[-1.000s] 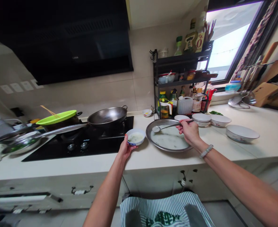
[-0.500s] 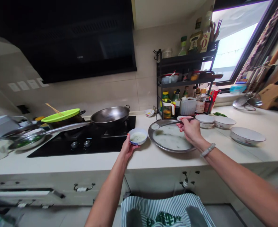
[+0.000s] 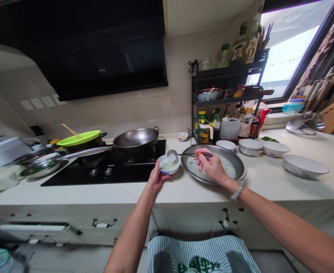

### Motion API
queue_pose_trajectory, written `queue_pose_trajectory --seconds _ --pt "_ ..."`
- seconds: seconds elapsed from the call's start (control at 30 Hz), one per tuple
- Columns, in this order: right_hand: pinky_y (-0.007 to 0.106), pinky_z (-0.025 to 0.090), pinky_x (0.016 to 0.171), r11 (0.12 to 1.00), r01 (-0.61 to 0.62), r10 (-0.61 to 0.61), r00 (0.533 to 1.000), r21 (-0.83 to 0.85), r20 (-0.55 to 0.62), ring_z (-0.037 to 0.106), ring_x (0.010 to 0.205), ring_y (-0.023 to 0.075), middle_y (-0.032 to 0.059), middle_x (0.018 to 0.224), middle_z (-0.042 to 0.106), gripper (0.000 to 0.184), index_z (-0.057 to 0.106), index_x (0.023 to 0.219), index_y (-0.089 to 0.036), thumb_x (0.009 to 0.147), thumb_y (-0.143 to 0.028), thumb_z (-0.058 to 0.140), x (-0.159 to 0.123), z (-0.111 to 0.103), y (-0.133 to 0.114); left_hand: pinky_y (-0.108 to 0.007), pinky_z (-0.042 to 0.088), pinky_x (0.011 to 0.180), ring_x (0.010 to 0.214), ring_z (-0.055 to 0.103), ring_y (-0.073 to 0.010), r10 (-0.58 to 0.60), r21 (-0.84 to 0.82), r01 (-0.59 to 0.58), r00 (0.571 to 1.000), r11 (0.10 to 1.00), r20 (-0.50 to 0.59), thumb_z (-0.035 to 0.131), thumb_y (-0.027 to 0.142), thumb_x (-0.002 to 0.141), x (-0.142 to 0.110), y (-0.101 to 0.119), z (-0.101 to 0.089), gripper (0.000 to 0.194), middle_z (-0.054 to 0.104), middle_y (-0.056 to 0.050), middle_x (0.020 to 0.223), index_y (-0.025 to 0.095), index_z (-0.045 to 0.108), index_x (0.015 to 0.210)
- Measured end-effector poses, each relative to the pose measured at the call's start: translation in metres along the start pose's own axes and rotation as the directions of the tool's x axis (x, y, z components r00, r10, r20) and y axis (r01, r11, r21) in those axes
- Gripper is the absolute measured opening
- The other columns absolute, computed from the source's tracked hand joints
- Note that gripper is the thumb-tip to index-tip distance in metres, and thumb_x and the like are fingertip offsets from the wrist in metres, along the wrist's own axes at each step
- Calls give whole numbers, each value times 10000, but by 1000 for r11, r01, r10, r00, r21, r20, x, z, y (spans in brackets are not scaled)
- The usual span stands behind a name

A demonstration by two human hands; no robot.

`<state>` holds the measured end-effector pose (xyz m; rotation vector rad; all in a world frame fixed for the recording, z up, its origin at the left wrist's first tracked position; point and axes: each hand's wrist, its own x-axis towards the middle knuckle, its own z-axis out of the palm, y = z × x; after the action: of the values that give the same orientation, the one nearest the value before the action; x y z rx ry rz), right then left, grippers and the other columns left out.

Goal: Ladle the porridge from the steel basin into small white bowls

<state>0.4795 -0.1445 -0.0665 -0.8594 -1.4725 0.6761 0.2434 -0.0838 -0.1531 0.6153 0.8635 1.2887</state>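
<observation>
My left hand (image 3: 156, 177) grips the rim and side of a small white bowl (image 3: 172, 170) with blue marks, which holds pale soup with green bits. In my right hand (image 3: 209, 165) is the handle of a ladle (image 3: 172, 154); its scoop is tipped over the bowl's far rim. Beneath my right hand stands a wide metal basin (image 3: 242, 167) of milky white soup. The ladle's handle crosses above the basin's left edge.
White bowls (image 3: 305, 165) stand on the counter (image 3: 269, 189) to the right. A wok (image 3: 135, 138) rests on the black stove (image 3: 127, 172), left of a bottle rack (image 3: 228, 99). A small dish (image 3: 182, 135) sits near the wall.
My right hand has moved left, carrying the ladle's scoop from the basin to over the small bowl. My left hand still holds the bowl. The view has shifted slightly.
</observation>
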Motion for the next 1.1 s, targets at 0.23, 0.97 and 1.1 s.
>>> queue_pose_trajectory --seconds 0.23,0.97,1.1 --pt "255 451 437 997 73 -70 994 -38 80 529 447 111 -4 676 611 168 665 919 -233 819 -336 578 -17 -4 -4 -293 582 449 522 657 -174 2 4 -2 1000 1000 -8 503 485 902 1 0 0 509 664 -127 825 64 564 1180" --pt "234 447 399 968 -139 83 962 -207 -261 576 408 146 -38 458 561 160 601 848 -194 799 -343 568 -15 -62 31 -272 571 441 504 648 -172 -6 20 7 1000 1000 -8 449 462 934 -2 2 1 500 679 -129 813 75 506 1247" --pt "211 414 348 973 -222 183 907 -63 -380 572 404 147 -20 446 568 174 581 809 -178 745 -336 619 -8 -67 31 -266 566 439 504 649 -171 -12 23 12 1000 1000 -12 462 476 924 -1 2 1 526 676 -134 810 64 511 1247"
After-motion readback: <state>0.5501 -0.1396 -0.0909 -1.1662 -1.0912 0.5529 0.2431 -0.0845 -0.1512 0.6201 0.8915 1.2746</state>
